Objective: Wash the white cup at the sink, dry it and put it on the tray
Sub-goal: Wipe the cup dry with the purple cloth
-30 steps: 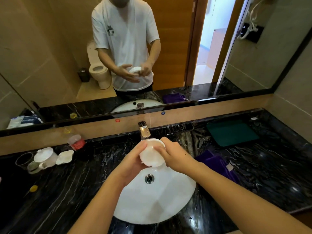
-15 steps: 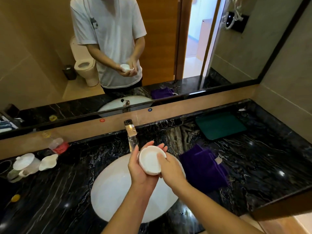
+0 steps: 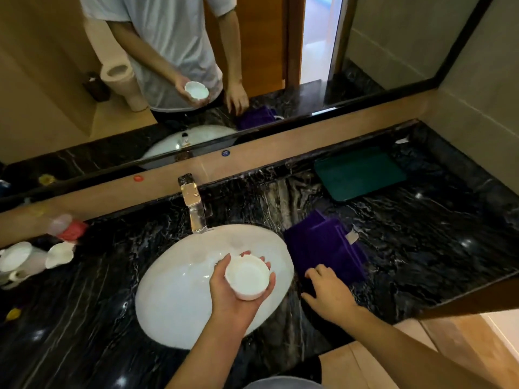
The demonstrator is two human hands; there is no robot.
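My left hand (image 3: 224, 296) holds the small white cup (image 3: 247, 276) above the right part of the white sink basin (image 3: 174, 299), the cup's mouth facing up toward me. My right hand (image 3: 328, 293) is off the cup, fingers spread, touching the near edge of the folded purple towel (image 3: 323, 245) on the black marble counter right of the sink. The dark green tray (image 3: 359, 172) lies flat at the back right of the counter. The chrome faucet (image 3: 193, 206) stands behind the basin; I see no water running.
White tea ware (image 3: 25, 259) and a pink-and-clear container (image 3: 68, 227) sit at the counter's left end. A small yellow object (image 3: 12, 314) lies near the left front. A mirror spans the back wall. The counter's front edge runs diagonally at the lower right.
My right hand has let go of the cup and moved right onto the purple towel. My left hand alone keeps the cup, now lower over the basin. My view has shifted right and down.
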